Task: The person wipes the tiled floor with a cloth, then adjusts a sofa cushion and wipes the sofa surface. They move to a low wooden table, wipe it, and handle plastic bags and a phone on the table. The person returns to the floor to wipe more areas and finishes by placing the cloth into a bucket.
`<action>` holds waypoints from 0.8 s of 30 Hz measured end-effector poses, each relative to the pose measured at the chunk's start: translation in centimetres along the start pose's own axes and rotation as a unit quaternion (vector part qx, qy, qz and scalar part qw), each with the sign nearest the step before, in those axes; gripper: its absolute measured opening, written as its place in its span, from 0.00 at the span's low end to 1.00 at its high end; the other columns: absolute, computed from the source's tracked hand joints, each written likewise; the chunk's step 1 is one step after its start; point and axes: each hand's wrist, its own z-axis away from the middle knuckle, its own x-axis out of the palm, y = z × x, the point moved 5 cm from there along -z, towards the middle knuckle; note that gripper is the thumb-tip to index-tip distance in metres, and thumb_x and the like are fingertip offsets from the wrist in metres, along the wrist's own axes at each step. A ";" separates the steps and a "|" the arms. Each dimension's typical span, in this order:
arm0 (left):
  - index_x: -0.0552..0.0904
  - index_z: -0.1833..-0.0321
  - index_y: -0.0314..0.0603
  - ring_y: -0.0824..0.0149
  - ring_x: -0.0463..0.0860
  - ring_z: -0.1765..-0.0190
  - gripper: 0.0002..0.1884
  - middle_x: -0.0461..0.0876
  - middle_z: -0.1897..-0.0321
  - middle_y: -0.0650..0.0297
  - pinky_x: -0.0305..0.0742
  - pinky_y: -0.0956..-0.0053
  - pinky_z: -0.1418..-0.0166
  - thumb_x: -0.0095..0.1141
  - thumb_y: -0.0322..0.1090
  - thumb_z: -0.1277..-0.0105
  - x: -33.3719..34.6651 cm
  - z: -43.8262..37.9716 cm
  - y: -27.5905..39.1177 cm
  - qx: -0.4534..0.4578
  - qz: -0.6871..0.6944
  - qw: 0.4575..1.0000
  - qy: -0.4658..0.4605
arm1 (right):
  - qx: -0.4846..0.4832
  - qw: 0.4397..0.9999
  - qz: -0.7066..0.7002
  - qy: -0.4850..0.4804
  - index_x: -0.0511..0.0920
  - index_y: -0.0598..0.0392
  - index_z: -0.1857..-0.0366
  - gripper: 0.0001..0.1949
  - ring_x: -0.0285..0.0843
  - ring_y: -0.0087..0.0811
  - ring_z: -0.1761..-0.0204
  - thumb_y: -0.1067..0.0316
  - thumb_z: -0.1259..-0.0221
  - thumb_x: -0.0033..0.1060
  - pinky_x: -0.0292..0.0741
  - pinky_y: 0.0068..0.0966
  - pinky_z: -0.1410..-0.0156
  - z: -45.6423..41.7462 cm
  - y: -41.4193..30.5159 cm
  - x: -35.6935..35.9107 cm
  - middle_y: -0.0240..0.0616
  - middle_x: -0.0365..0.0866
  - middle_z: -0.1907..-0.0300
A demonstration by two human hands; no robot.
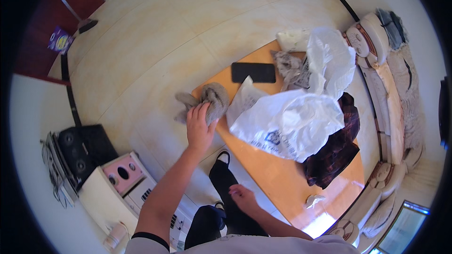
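Observation:
My left hand (200,125) grips a grey-brown cloth (216,100) at the near left corner of a wooden table (254,162). Part of the cloth hangs past the table edge and looks blurred. Low in front of my body, my right hand (243,199) is over my dark trouser leg, beside the table, fingers loosely curled and nothing seen in it. To the right of the cloth lies a crumpled white plastic bag (282,123) with print on it. A black smartphone (253,72) rests flat behind the bag. Dark plaid fabric (332,155) lies partly under the bag.
More clear plastic bags (330,60) and a soft white pack (292,40) stand at the table's far end. A crumpled tissue (314,201) lies near its right edge. A sofa (383,113) runs along the right. At left are a black speaker (86,151) and a white cabinet (106,197).

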 end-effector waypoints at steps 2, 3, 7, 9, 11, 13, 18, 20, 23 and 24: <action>0.74 0.41 0.46 0.47 0.70 0.43 0.30 0.74 0.46 0.55 0.65 0.57 0.38 0.68 0.37 0.50 2.3 -3.4 -0.4 0.015 -0.121 0.991 -0.054 | 0.021 0.999 0.005 -0.034 0.78 0.55 0.53 0.11 0.83 0.31 0.59 0.72 0.40 0.55 0.77 0.25 0.51 -0.7 -2.6 0.6 0.39 0.84 0.61; 0.75 0.41 0.47 0.48 0.70 0.43 0.30 0.74 0.46 0.56 0.65 0.57 0.38 0.68 0.37 0.50 3.5 -4.3 -0.5 0.021 -0.180 0.980 -0.084 | 0.037 0.998 0.016 -0.050 0.78 0.56 0.53 0.11 0.83 0.30 0.58 0.73 0.40 0.55 0.77 0.24 0.50 -0.8 -3.5 0.5 0.39 0.85 0.60; 0.75 0.42 0.46 0.49 0.70 0.43 0.29 0.74 0.48 0.55 0.65 0.55 0.39 0.67 0.41 0.48 4.4 -6.1 -2.6 -0.001 -0.138 0.989 -0.056 | 0.046 0.996 0.071 0.004 0.78 0.57 0.54 0.11 0.84 0.33 0.60 0.71 0.39 0.55 0.78 0.27 0.52 -4.1 -8.5 -1.5 0.40 0.85 0.62; 0.74 0.43 0.41 0.47 0.71 0.44 0.28 0.75 0.50 0.52 0.67 0.55 0.40 0.65 0.42 0.46 4.3 -7.8 -4.5 -0.063 -0.127 0.990 -0.014 | 0.001 0.996 0.081 0.046 0.78 0.54 0.55 0.10 0.82 0.39 0.63 0.69 0.40 0.55 0.78 0.32 0.57 -5.7 -11.7 -2.3 0.42 0.83 0.63; 0.73 0.44 0.37 0.45 0.72 0.45 0.27 0.76 0.51 0.49 0.68 0.55 0.41 0.64 0.42 0.43 4.5 -9.1 -5.6 -0.105 -0.113 0.988 0.004 | -0.048 0.997 0.025 0.060 0.78 0.55 0.54 0.10 0.82 0.35 0.64 0.71 0.40 0.55 0.77 0.29 0.59 -6.6 -15.5 -2.9 0.40 0.83 0.62; 0.73 0.45 0.33 0.44 0.73 0.47 0.26 0.76 0.53 0.46 0.69 0.54 0.43 0.62 0.43 0.41 4.6 -10.2 -6.6 -0.119 -0.096 0.988 -0.003 | -0.049 0.994 -0.083 0.054 0.77 0.56 0.54 0.10 0.80 0.31 0.64 0.73 0.40 0.56 0.76 0.26 0.60 -6.6 -20.7 -3.8 0.39 0.82 0.62; 0.71 0.45 0.32 0.42 0.75 0.50 0.26 0.76 0.54 0.44 0.70 0.53 0.46 0.60 0.44 0.39 4.3 -11.8 -7.5 -0.023 -0.063 0.992 -0.107 | -0.072 0.963 -0.070 0.248 0.77 0.57 0.53 0.11 0.78 0.22 0.58 0.77 0.39 0.57 0.75 0.21 0.55 -5.3 -30.1 -7.5 0.34 0.80 0.58; 0.70 0.45 0.32 0.42 0.75 0.50 0.26 0.76 0.54 0.44 0.71 0.53 0.47 0.60 0.44 0.39 4.3 -12.1 -7.5 -0.019 -0.064 0.981 -0.180 | -0.032 0.897 -0.062 0.436 0.76 0.58 0.56 0.10 0.78 0.25 0.59 0.78 0.42 0.59 0.74 0.21 0.57 -4.4 -31.1 -9.5 0.35 0.79 0.60; 0.69 0.45 0.33 0.42 0.76 0.51 0.26 0.76 0.55 0.44 0.72 0.54 0.48 0.61 0.43 0.40 4.8 -12.8 -7.7 -0.006 -0.085 0.963 -0.257 | 0.001 0.812 0.051 0.581 0.69 0.60 0.47 0.25 0.72 0.39 0.53 0.71 0.51 0.69 0.72 0.31 0.52 -2.1 -31.2 -10.4 0.45 0.72 0.51; 0.69 0.45 0.33 0.42 0.76 0.51 0.26 0.76 0.55 0.43 0.72 0.54 0.48 0.62 0.42 0.40 4.8 -13.3 -7.9 0.002 -0.085 0.956 -0.281 | 0.026 0.799 0.066 0.597 0.67 0.60 0.45 0.29 0.72 0.41 0.51 0.70 0.52 0.70 0.72 0.32 0.50 -1.7 -31.4 -10.1 0.47 0.70 0.49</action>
